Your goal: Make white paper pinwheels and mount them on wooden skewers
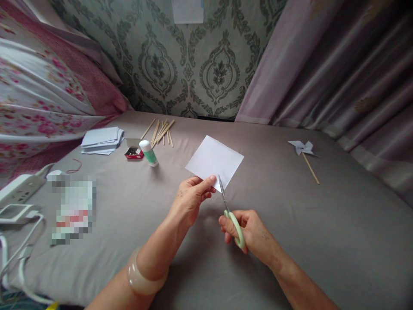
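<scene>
My left hand (193,196) pinches a square sheet of white paper (215,157) near its closest corner, thumb on top and fingers beneath. The sheet is held up over the cloth-covered table, one corner pointing toward me. In my right hand (248,230) is a pair of scissors (235,226) with pale green handles, my thumb and fingers through and around the loops. Its metal blades reach the paper's near corner, just right of my left thumb. Whether the blades have cut into the sheet, I cannot tell.
Left of the paper stand a glue stick (149,153) and a small red box of metal pieces (134,153). Behind them lie several wooden sticks (163,131); farther left, stacked paper (101,140). A paper pinwheel (302,147) lies right. A power strip (21,189) with cables occupies the left edge.
</scene>
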Demonstrator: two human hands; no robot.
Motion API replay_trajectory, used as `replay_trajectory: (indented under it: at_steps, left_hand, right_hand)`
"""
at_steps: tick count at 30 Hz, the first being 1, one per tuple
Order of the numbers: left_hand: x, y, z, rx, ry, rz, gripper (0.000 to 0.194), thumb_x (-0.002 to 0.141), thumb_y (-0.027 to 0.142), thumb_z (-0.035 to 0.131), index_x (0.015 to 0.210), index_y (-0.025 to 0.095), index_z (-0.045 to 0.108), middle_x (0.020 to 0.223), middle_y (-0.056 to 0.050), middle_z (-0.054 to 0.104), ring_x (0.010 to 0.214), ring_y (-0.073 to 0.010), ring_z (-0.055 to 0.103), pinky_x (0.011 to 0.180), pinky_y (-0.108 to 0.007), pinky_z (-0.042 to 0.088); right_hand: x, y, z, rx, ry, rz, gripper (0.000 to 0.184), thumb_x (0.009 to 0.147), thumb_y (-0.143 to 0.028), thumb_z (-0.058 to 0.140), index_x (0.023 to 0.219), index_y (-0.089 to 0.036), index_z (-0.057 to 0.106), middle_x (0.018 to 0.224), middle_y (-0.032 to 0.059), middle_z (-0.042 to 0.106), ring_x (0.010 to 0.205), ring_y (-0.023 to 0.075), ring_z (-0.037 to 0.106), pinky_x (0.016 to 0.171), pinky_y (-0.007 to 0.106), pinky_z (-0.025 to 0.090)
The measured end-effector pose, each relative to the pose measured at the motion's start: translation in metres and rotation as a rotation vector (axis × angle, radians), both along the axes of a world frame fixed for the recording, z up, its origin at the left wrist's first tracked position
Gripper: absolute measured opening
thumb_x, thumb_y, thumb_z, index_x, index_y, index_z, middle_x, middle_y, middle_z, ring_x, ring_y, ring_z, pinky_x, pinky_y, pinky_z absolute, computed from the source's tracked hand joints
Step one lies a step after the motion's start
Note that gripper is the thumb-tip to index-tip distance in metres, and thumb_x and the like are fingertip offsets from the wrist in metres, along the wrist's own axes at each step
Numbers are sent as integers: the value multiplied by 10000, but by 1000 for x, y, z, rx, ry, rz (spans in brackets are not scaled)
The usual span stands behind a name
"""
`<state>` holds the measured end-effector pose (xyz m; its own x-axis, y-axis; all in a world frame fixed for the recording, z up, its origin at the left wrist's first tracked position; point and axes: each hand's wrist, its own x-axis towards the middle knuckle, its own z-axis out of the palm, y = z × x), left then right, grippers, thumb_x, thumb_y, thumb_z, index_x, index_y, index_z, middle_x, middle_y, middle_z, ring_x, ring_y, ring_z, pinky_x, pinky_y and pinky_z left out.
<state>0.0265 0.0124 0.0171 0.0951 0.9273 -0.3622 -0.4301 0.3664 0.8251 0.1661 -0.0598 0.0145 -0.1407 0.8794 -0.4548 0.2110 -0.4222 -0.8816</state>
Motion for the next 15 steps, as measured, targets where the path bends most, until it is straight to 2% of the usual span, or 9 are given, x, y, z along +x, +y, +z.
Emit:
replay_trajectory:
  at_steps: [5,15]
  left_hand:
    - [4,-4,-1,6,-4,-38,294,530,312,864,641,110,681,588,-16,618,543,-80,540,528,-204,383]
    - [8,-8,2,-15,-31,-33,295,510,317,867,566,118,658,553,-22,611,536,-86,537,540,-215,393]
  right_hand:
    - [0,1,-3,18,19,-31,569,622,-712,665,567,-156,556,472,-19,532,317,35,334,319,206,234]
    - [-1,2,-5,8,-34,-79,578,614,-733,641,542,-171,525,447,-27,503,302,37,316,301,210,211]
